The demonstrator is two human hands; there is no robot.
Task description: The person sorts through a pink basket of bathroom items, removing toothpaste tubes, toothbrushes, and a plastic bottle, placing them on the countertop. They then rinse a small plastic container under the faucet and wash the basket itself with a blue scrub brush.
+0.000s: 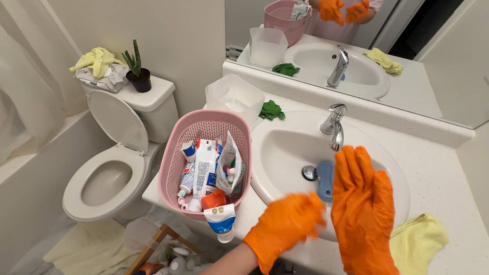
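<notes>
Both my hands wear orange rubber gloves and hover over the front of the white sink (277, 153). My left hand (285, 226) is blurred, fingers curled toward my right wrist, holding nothing that I can see. My right hand (362, 203) stands upright with fingers straight and apart, empty. A blue brush (324, 179) lies in the basin just behind them, beside the drain (309, 172). The chrome tap (334, 125) stands at the back of the basin.
A pink basket (178, 158) of tubes and packets sits on the counter's left edge. Behind it are a clear plastic tub (234, 95) and a green cloth (271, 110). A yellow cloth (417, 239) lies at right. An open toilet (107, 178) stands left, with a potted plant (137, 74) on its tank.
</notes>
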